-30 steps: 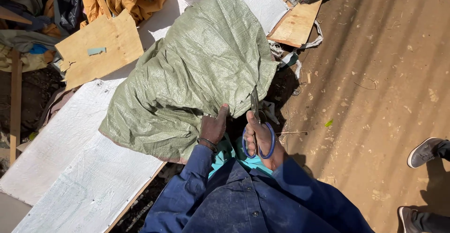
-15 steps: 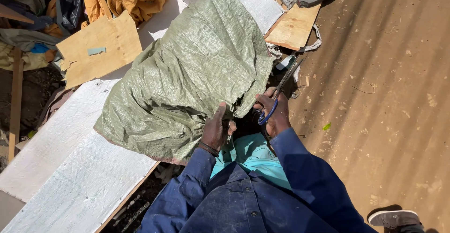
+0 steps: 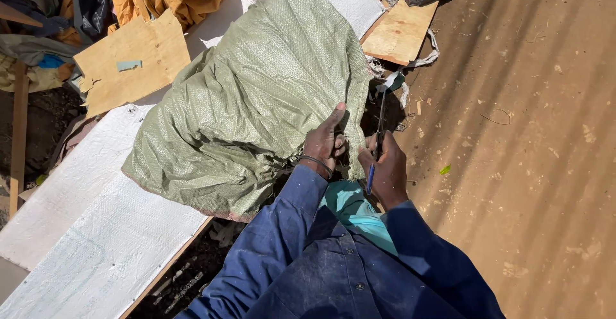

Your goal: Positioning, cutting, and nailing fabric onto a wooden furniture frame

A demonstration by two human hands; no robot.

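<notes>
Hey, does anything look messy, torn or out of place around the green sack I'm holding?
Yes. The green sack lies crumpled and askew, hanging off the white board. Its lower edge looks frayed. Torn white strips and scraps litter the dirt by the plywood piece.

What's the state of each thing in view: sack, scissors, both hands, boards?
Green woven sack: crumpled, draped over the white board, near edge gripped.
Scissors: blue handles, blades pointing away along the sack's edge; open or closed, cannot tell.
Left hand: pinching the sack's edge.
Right hand: closed around the scissors.
White board: lying flat, partly covered.
Plywood piece: lying flat, ragged edge.
</notes>
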